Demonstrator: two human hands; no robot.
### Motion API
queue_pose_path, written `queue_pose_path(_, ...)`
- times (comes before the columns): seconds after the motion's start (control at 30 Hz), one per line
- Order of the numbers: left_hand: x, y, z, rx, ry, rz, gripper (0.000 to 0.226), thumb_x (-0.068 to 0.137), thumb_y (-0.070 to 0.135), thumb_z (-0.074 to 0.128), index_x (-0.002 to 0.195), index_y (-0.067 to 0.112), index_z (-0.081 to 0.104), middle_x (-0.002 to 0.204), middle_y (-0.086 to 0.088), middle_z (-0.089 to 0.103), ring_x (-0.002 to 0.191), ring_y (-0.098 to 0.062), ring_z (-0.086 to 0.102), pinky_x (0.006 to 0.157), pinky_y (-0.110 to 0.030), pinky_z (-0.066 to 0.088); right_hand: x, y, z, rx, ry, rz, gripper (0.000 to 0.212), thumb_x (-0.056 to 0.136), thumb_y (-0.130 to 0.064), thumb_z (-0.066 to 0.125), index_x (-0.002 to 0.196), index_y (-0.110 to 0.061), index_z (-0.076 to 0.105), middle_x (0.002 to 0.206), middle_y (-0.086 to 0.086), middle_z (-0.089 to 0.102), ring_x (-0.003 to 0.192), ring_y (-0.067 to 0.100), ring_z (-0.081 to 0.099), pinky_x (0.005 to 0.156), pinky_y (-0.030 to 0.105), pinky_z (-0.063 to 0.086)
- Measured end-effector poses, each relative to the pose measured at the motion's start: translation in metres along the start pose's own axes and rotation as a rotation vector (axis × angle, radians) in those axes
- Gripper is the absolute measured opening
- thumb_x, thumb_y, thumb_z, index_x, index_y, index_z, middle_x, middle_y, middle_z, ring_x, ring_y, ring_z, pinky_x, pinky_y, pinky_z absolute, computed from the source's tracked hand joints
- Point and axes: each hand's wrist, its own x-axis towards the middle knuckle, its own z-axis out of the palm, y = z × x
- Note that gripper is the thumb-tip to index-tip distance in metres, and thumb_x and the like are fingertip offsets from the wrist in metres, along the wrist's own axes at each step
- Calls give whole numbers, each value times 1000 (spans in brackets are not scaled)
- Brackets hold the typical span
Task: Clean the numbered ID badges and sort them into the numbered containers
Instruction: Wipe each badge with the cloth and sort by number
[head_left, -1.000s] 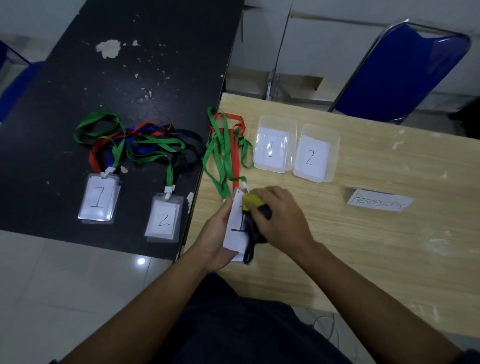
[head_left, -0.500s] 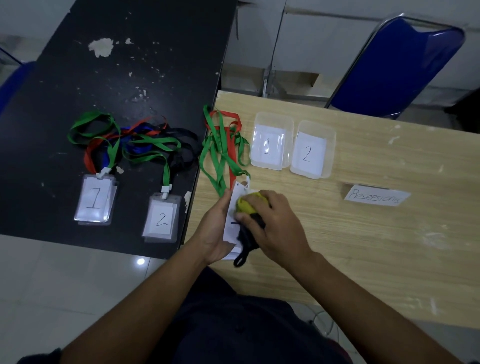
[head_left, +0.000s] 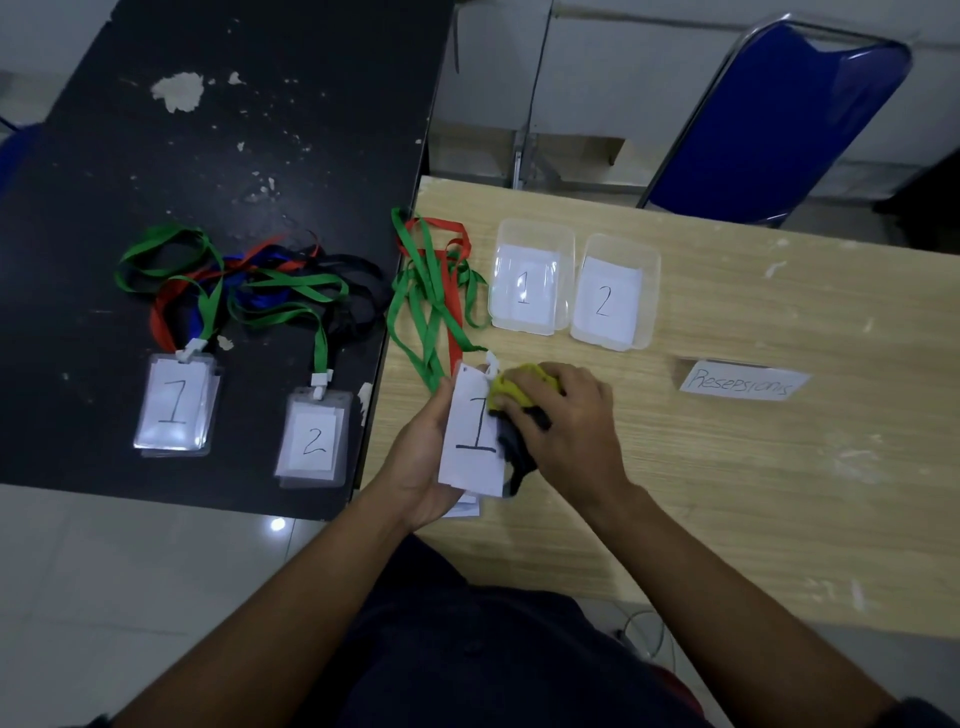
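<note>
Right fingers (head_left: 511, 402) curled round yellow-black cloth (head_left: 514, 392) on "1" badge (head_left: 470, 434); left hand (head_left: 423, 462) grips badge edge. Wipe toward 6 o'clock, keep badge steady.

Hand-held badge "1" (head_left: 470, 434) under yellow-black cloth (head_left: 519, 410)

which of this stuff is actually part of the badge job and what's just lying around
Job: held badge 1 in left hand; cloth in right hand; badge stack 1; badge stack 2; container 1; container 2.
Lying about: Resepsionis sign; blue chair.
</note>
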Motion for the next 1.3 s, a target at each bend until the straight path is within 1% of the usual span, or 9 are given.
queue_pose_path(0.07, 1, 3, 3, 5, -5, 4, 66, 95, 55, 47, 140, 8, 53, 107, -11, 62, 91, -25, 59, 81, -34, 48, 2, -2, 2, -13, 46, 28, 30, 88, -34, 70, 111, -16, 71, 101, 10, 61, 96, 28, 58, 96, 53, 40)
queue_pose_path(0.2, 3, 9, 0, 12, 11, -37, 64, 96, 59, 40, 124, 9, 67, 103, -12, 70, 83, -25, 68, 68, -32, 57, -18, -14, 4, 164, -68, -241, 30, 91, -31, 68, 116, -13, 66, 101, 13, 54, 89, 28, 49, 71, 42, 47)
queue_pose_path(0.27, 2, 9, 0, 31, 33, -40, 67, 98, 60, 36, 128, 8, 65, 107, -13, 69, 85, -27, 67, 68, -32, 56, -22, -7, 2, 138, -145, -309, 31, 90, -27, 71, 117, -11, 67, 105, 14, 57, 89, 29, 50, 68, 42, 47)
queue_pose_path(0.37, 3, 5, 2, 87, 73, 3, 71, 92, 60, 44, 138, 7, 56, 116, -15, 61, 95, -31, 59, 79, -37, 47, -9, 5, 1, 73, -90, -139, 28, 88, -20, 73, 113, -8, 69, 109, 16, 60, 96, 32, 54, 74, 44, 50)
queue_pose_path(0.5, 3, 0, 9, 75, 71, -26, 55, 101, 54, 33, 124, 15, 64, 99, -7, 73, 81, -22, 70, 74, -33, 56, 6, -1, 3, 104, 1, 73, 23, 90, -20, 71, 109, -9, 71, 108, 15, 64, 97, 33, 57, 80, 42, 51)
queue_pose_path(0.77, 7, 11, -4, 31, 91, -59, 76, 96, 65, 33, 135, 5, 59, 132, -14, 61, 107, -26, 63, 86, -35, 53, -34, -24, 0, 247, -214, -291, 26, 92, -24, 68, 115, -11, 69, 114, 12, 61, 98, 26, 56, 84, 33, 47)
queue_pose_path(0.93, 12, 5, -7, -15, 132, 11, 72, 96, 62, 34, 134, 6, 59, 138, -16, 59, 121, -32, 56, 102, -42, 44, -33, -8, -4, 113, -46, -38, 27, 87, -18, 74, 111, -6, 71, 110, 14, 63, 95, 31, 59, 83, 38, 49)
queue_pose_path(1.1, 11, 5, -3, -70, 140, 70, 70, 84, 58, 47, 132, 10, 60, 137, -13, 60, 125, -26, 59, 104, -40, 45, -52, -22, -4, 241, -116, -271, 27, 94, -22, 66, 118, -12, 62, 114, 11, 59, 95, 26, 55, 85, 31, 45)
queue_pose_path(1.3, 13, 4, 0, -65, 150, 19, 72, 98, 62, 31, 127, 6, 66, 136, -16, 60, 122, -29, 55, 103, -37, 44, -33, -24, 1, 228, -5, 0, 22, 89, -19, 72, 109, -9, 70, 107, 9, 63, 96, 26, 58, 84, 36, 48)
